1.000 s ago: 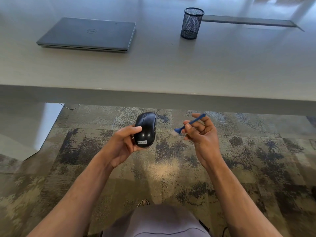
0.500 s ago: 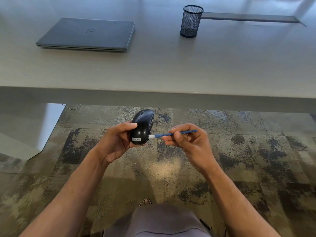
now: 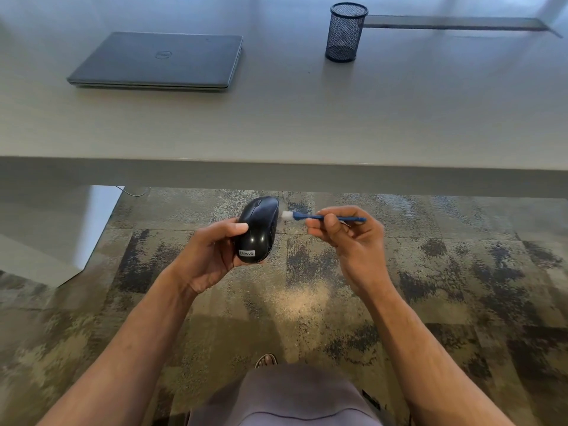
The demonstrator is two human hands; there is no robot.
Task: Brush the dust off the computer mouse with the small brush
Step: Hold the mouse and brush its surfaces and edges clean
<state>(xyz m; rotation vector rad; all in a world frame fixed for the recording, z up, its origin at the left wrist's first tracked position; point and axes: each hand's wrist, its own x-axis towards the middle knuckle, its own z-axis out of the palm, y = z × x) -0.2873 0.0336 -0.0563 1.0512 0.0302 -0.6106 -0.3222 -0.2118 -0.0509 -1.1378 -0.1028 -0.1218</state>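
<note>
While the black computer mouse (image 3: 257,230) is held up in the air over the carpet, in front of the near edge of the desk, it sits tilted with its wheel end pointing away and its white-labelled end toward the person. The left hand (image 3: 212,253) grips it from the left side: the thumb lies across the top of its back and the fingers curl underneath, mostly hidden by the body of the mouse. Just to the right of the far end, the small brush (image 3: 322,216) lies roughly level, white bristles pointing left at the upper right edge of the mouse; whether the bristles touch the shell or stop just beside it cannot be told. The right hand (image 3: 350,235) pinches the blue handle near its middle between thumb and forefinger, the other fingers curled loosely below, and the back end of the handle sticks out to the right past the knuckles.

Beyond both hands runs the pale desk (image 3: 307,124). On it, well apart from the hands, a closed grey laptop (image 3: 159,61) lies at the far left, and a black mesh pen cup (image 3: 346,32) stands upright to its right. A dark strip (image 3: 455,23) is set in the desk top behind the cup. Below the hands, patterned carpet (image 3: 430,272) covers the floor, with the person's lap at the bottom edge and a shoe tip (image 3: 266,360) just above it.
</note>
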